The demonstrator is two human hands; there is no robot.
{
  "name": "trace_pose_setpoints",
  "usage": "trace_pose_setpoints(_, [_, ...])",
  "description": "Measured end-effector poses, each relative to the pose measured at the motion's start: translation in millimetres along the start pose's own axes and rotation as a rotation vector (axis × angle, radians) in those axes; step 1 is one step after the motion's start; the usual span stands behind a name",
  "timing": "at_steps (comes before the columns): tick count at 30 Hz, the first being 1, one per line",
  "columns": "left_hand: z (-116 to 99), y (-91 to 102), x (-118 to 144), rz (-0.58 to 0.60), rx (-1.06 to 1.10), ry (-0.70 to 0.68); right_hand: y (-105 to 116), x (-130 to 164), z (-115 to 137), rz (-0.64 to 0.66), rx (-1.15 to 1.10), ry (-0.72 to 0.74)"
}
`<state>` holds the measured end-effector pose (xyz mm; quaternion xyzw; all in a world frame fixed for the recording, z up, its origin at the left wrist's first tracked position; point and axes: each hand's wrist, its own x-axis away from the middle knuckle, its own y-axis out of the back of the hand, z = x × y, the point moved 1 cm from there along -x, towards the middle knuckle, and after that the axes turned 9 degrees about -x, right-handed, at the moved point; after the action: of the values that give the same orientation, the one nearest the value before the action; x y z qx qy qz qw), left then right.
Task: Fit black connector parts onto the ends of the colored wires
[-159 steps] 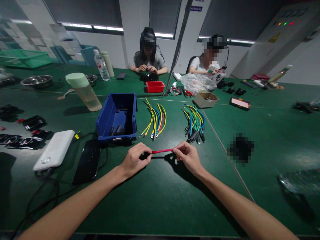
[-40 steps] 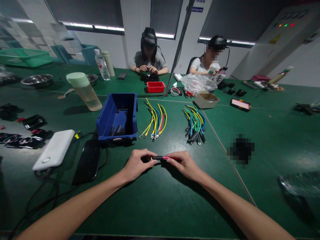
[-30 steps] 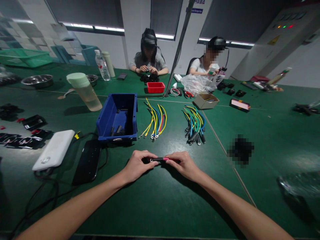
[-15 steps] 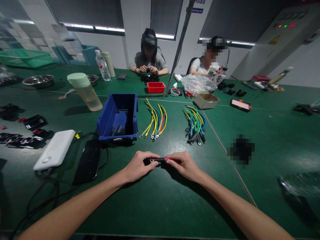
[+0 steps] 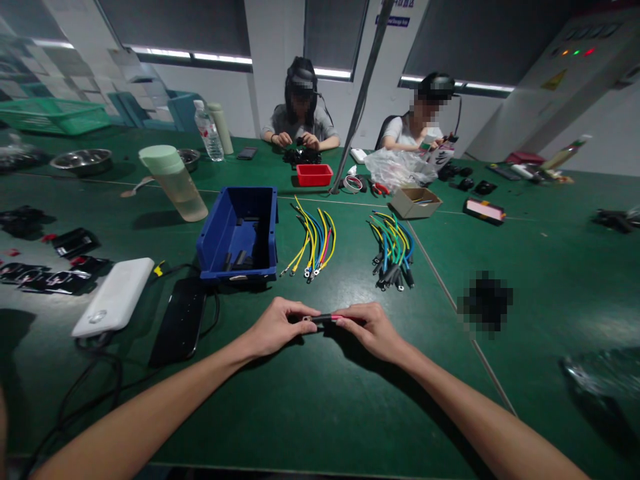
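We've got both hands low over the green table (image 5: 320, 413), close together, working one short red wire (image 5: 334, 318). Our left hand (image 5: 274, 328) pinches the wire's near end, where a black sleeve (image 5: 321, 319) sits over it and a small metal tip pokes out by the thumb. Our right hand (image 5: 371, 330) pinches the red part just beside that sleeve, fingers curled over it so most of the red is hidden. The wire runs level between the two pinches, just above the table; whether it touches the cloth we cannot tell.

Straight ahead of our left hand sits a blue bin (image 5: 239, 235) with some dark pieces in its bottom. Ahead of the gap between our hands lies a bundle of yellow, blue and red wires (image 5: 314, 242), fanned out with ring ends toward us. Ahead of our right hand, a little further over, lies a second bundle of green, blue and yellow wires (image 5: 393, 245), its near ends dark with black sleeves.

Out to the left of our left hand there's a black phone (image 5: 179, 320) lying flat, and beyond it a white power bank (image 5: 114, 295). Further off past the bin stands a pale cup with a green lid (image 5: 173, 183), leaning in the view.

Across the table two other people sit, hands busy near a small red tray (image 5: 314, 175).
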<state>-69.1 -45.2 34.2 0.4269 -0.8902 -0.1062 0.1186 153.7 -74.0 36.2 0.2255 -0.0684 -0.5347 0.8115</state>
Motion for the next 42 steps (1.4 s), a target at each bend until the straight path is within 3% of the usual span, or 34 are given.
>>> trace_pose_setpoints(10, [1.1, 4.8, -1.5, 0.046, 0.087, 0.057, 0.0, 1.6, 0.5, 0.000, 0.044, 0.041])
trace_pose_setpoints(15, [-6.1, 4.9, 1.8, 0.273, 0.218, 0.014, -1.7, 3.3, -6.1, 0.001, 0.094, 0.091])
trace_pose_setpoints(18, [-6.5, 3.7, 2.2, 0.340, 0.290, 0.013, -2.7, 4.2, -8.8, 0.000, 0.106, 0.122])
trace_pose_setpoints(33, [5.5, 3.7, -1.0, 0.299, 0.421, 0.125, -0.9, 4.1, -4.9, 0.015, 0.107, 0.114])
trace_pose_setpoints(42, [3.4, 3.6, -1.6, 0.263, 0.360, 0.124, -0.7, 4.7, -6.0, 0.000, 0.108, 0.090])
